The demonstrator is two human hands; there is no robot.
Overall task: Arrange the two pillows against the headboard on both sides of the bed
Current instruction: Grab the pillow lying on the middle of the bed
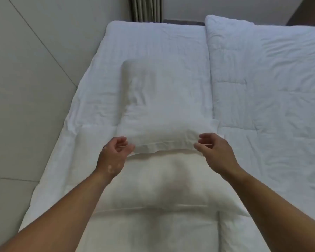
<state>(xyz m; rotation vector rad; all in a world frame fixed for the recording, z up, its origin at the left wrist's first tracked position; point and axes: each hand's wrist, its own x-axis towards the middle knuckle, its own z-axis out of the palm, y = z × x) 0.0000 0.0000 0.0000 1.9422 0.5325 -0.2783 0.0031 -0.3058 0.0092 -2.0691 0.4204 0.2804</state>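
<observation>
A white pillow (162, 106) lies lengthwise on the left half of the bed (91, 99). Its near edge overlaps a cream pillow (153, 182) that lies closer to me. My left hand (115, 153) hovers at the white pillow's near left corner, fingers curled and apart, with the thumb tip close to the fabric. At the near right corner my right hand (213, 151) is held the same way. Neither hand has cloth pinched between its fingers. No headboard is in view.
A white quilted duvet (265, 88) covers the right half of the bed, with a seam between it and the left half. Pale floor tiles (25, 88) run along the bed's left side. Striped curtains (145, 9) hang beyond the far end.
</observation>
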